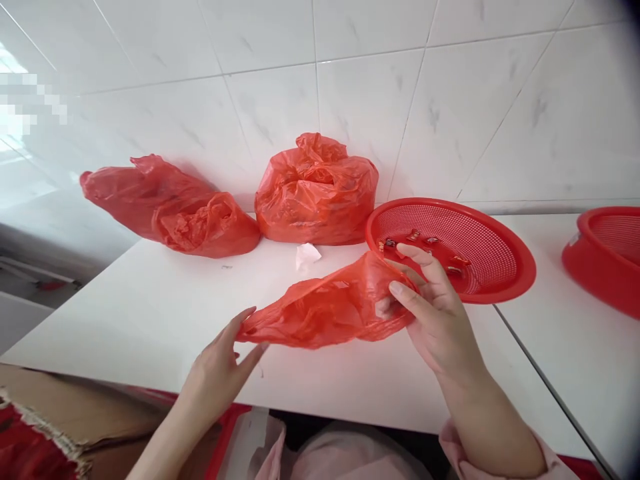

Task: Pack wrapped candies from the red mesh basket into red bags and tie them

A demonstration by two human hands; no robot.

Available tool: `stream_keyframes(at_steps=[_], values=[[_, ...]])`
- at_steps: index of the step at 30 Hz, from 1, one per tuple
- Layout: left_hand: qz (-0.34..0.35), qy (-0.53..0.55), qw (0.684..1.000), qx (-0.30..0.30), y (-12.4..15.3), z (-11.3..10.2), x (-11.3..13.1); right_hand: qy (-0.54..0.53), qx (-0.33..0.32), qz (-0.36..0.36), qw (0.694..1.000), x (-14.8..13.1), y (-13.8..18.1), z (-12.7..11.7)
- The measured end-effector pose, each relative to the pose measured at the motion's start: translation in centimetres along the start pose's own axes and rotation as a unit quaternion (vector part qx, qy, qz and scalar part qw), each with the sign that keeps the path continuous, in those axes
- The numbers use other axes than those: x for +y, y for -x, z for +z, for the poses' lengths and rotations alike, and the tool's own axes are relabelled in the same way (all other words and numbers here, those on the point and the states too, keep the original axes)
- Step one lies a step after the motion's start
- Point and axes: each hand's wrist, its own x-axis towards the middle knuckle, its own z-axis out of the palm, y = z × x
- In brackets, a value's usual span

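A thin red plastic bag [320, 310] is stretched sideways between my two hands above the white table. My left hand [220, 363] holds its narrow left end, with the thumb below and the fingers behind. At the opposite end, my right hand [435, 313] has the bag's edge between thumb and fingers. Some of the right fingertips show through the thin film, and the index finger points up beside it. Behind the right hand stands a red mesh basket [500, 247] with several small wrapped pieces [433, 240] on its bottom.
Two filled red bags, a slumped one [200, 213] and a rounder one [317, 193], stand by the tiled wall. A crumpled white paper [307, 256] lies on the white table [150, 307]. Another red basket [600, 267] is at far right. A cardboard box [85, 400] sits at lower left.
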Motion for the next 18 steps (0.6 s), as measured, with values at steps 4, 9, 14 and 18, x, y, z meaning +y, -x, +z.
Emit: stream_keyframes(at_steps=[4,9,14,18], values=[[-0.035,0.262,0.964,-0.043,-1.1,2.1,0.5,0.123,-0.061,-0.050,0.989,1.7,0.4,0.6],[-0.018,0.365,0.926,-0.094,-1.9,2.9,2.6,0.436,-0.270,-0.122,0.850,5.5,-0.4,3.3],[-0.012,0.369,0.906,-0.205,-1.3,3.1,3.9,0.544,-0.303,-0.032,0.782,10.8,-3.6,6.8],[0.031,0.324,0.904,-0.277,0.0,1.0,3.4,0.572,-0.288,0.036,0.767,13.5,-6.0,8.2]])
